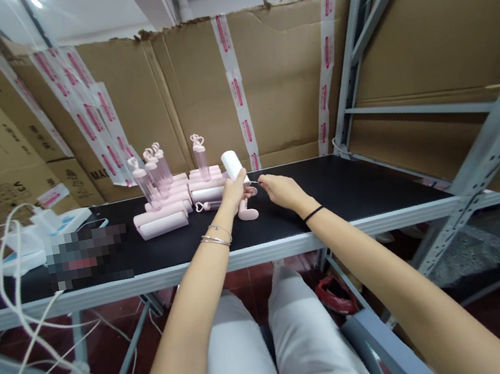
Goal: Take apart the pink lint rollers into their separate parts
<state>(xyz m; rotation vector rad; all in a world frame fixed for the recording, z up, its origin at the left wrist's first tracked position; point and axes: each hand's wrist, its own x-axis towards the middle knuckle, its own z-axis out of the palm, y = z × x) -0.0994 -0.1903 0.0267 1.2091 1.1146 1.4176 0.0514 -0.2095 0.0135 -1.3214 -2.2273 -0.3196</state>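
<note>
My left hand is closed around a white roller that looks like a lint roller, tilted with its upper end away from me. A pink piece with a rounded end shows just below that hand; whether it joins the roller I cannot tell. To the right, my right hand pinches something thin close to the roller's lower end, too small to name. Beside my left hand lie pink-and-white rollers in rows. Clear pink tubes with heart-shaped tops stand among them, and one tube lies flat.
The black tabletop has a metal front edge. White power strips with cables occupy the left end. Cardboard walls the back, and a metal shelf post rises at the right.
</note>
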